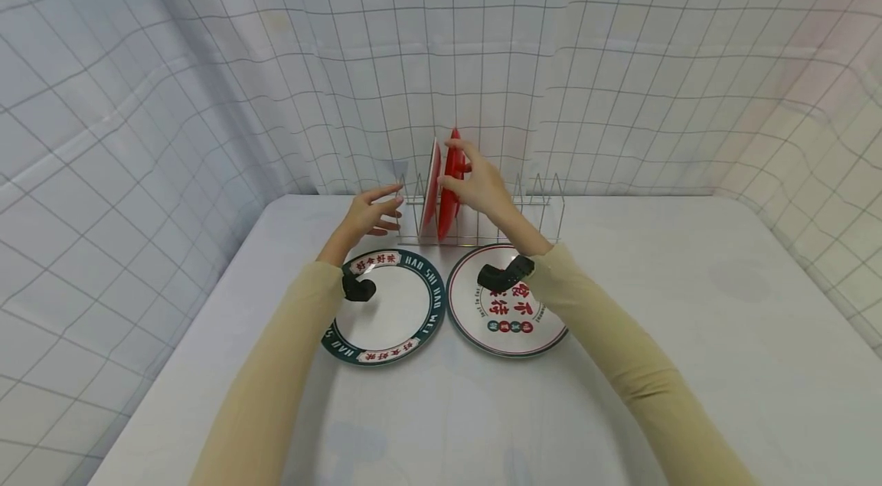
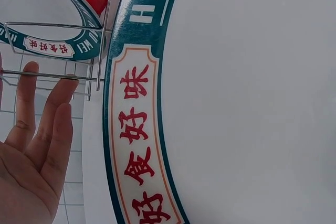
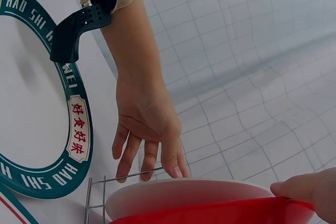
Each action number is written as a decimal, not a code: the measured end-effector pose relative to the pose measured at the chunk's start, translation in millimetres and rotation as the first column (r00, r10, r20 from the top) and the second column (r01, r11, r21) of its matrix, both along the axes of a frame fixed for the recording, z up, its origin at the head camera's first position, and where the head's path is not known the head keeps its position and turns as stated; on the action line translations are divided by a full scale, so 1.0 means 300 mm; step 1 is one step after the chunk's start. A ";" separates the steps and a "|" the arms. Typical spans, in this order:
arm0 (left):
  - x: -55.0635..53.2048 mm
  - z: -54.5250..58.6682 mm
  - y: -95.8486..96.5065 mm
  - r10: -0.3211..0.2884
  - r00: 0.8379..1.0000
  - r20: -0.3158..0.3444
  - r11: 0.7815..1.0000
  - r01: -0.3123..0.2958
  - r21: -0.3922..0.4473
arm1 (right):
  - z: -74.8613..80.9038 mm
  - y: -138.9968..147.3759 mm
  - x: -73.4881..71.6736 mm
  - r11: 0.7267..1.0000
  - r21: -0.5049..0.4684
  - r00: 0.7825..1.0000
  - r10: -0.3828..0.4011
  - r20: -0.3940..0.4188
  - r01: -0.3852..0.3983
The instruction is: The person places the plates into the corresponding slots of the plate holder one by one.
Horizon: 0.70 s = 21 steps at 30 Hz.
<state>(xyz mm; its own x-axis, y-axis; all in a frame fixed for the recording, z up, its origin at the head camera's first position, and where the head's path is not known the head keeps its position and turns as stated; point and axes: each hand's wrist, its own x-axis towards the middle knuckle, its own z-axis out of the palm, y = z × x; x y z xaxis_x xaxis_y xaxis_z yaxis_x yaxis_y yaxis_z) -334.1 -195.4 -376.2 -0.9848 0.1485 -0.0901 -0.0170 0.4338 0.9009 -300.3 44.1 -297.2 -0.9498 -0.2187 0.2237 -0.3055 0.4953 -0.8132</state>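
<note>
So the red dish (image 1: 448, 214) is the one that matters here. It's standing on edge in the wire rack (image 1: 544, 203), pretty much dead centre of the head view, its long axis running up and down the frame with the top tipped a touch to the right. The right hand (image 1: 482, 184) is easily the nearer one: it comes in from the lower right and is right on the upper part of the dish. The fingers look narrow, pinching it, with the thumb on the rim at the lower right of the right wrist view. The far fingertips are out of sight there, so no telling how firm that grip is.

From the palm, the dish lies toward the left of the head view. Just left of it stands a green-rimmed plate (image 1: 430, 191), with only a slim gap between, so imo any sideways move would hinge on that gap; lifting along the long axis looks safer.

The left hand (image 1: 365, 214) is at the rack's left end, fingers wide and holding nothing. The dish is off to its right, with the upright plate in between. Can't tell if those fingertips actually touch the wire.
</note>
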 end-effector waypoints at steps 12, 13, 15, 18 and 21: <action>0.066 0.078 0.029 -0.020 0.999 0.045 0.999 0.018 0.036 | -0.004 -0.001 -0.020 1.000 -0.001 0.999 0.010 0.053 -0.010; 0.072 0.084 0.032 -0.022 0.999 0.047 0.999 0.021 0.034 | -0.006 -0.001 -0.019 1.000 0.000 0.999 0.009 0.049 -0.009; 0.080 0.092 0.036 -0.024 0.999 0.048 0.999 0.023 0.033 | -0.007 -0.001 -0.017 1.000 0.000 0.999 0.008 0.042 -0.008; 0.085 0.097 0.038 -0.027 0.999 0.040 0.999 0.026 0.044 | -0.010 -0.003 -0.017 1.000 0.000 0.999 0.003 0.034 -0.003; 0.083 0.096 0.036 -0.028 0.999 0.033 0.999 0.026 0.047 | -0.016 -0.004 -0.021 1.000 0.006 1.000 -0.001 0.021 0.001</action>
